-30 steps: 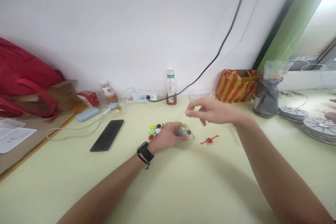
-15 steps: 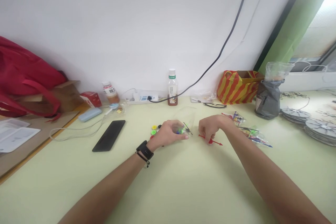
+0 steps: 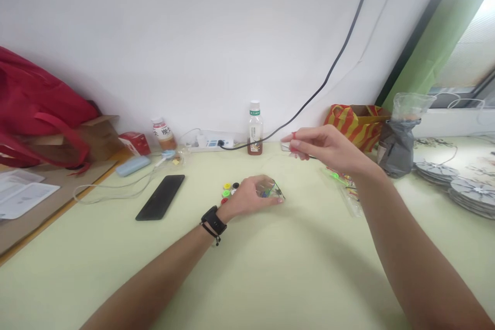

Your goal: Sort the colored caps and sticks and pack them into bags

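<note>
Above the clear packet (image 3: 273, 192) that the left hand (image 3: 251, 197) pins shut-fisted to the tabletop (image 3: 270, 278), the right hand (image 3: 320, 148) pinches a small red piece (image 3: 294, 136) aloft. The step looks like filling the packet; the next move would call for lowering the piece to its mouth. Left of the packet lie coloured caps (image 3: 229, 190), right of it other filled packets (image 3: 344, 185); behind stands a bottle (image 3: 254, 128), nothing blocking.

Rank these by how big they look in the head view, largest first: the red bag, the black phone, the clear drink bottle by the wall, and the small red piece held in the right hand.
1. red bag, partly cut off by the frame edge
2. black phone
3. drink bottle, farther from the camera, so its place is unsure
4. small red piece pinched in the right hand
</note>
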### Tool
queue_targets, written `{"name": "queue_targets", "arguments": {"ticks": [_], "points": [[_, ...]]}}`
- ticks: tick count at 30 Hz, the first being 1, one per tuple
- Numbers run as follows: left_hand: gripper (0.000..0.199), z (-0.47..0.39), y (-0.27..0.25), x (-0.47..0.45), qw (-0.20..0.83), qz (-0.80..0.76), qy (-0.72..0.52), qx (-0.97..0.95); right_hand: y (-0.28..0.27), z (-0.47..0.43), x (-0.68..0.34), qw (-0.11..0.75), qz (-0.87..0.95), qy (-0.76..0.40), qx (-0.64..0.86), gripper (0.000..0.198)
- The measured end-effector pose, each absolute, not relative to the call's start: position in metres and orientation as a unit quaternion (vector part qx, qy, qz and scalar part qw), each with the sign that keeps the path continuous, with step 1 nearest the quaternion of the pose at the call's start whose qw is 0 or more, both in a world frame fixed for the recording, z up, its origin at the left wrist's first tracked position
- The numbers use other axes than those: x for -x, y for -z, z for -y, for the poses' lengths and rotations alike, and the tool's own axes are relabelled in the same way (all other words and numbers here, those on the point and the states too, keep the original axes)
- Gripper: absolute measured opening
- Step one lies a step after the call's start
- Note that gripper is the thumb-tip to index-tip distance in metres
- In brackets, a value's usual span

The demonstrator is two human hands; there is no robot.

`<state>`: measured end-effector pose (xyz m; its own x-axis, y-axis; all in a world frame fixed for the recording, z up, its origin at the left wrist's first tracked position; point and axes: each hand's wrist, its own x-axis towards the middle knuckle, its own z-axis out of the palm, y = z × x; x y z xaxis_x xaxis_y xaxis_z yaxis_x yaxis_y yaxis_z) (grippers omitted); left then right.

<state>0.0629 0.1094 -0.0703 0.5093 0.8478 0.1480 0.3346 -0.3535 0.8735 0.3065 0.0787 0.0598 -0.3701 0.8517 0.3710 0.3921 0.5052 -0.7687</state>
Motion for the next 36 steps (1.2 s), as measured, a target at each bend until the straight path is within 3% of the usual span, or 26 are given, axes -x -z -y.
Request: {"name": "queue_targets", "arguments": {"ticks": [8, 13, 16, 22, 28, 36], "points": [[0.032, -0.107, 0.031, -0.064, 0.368, -0.364, -0.437, -0.735, -0.060, -0.071, -0.280, 0.405, 0.773, -0.255, 0.416, 0.045], [0.025, -0.107, 0.025, -0.061, 0.355, -0.373, -0.454, -0.727, -0.061, -0.068, -0.280, 0.387, 0.774, -0.348, 0.360, 0.037], [0.026, -0.103, 0.021, -0.062, 0.356, -0.362, -0.466, -0.724, -0.058, -0.069, -0.281, 0.388, 0.769, -0.380, 0.336, 0.033], [0.018, -0.099, 0.016, -0.064, 0.353, -0.357, -0.493, -0.711, -0.054, -0.078, -0.282, 0.348, 0.801, -0.304, 0.381, 0.027], [0.021, -0.100, 0.014, -0.061, 0.390, -0.349, -0.498, -0.691, -0.046, -0.087, -0.282, 0.365, 0.789, -0.363, 0.335, 0.028], [0.017, -0.100, 0.012, -0.060, 0.373, -0.350, -0.480, -0.712, -0.041, -0.086, -0.282, 0.242, 0.854, -0.148, 0.435, 0.019]]}}
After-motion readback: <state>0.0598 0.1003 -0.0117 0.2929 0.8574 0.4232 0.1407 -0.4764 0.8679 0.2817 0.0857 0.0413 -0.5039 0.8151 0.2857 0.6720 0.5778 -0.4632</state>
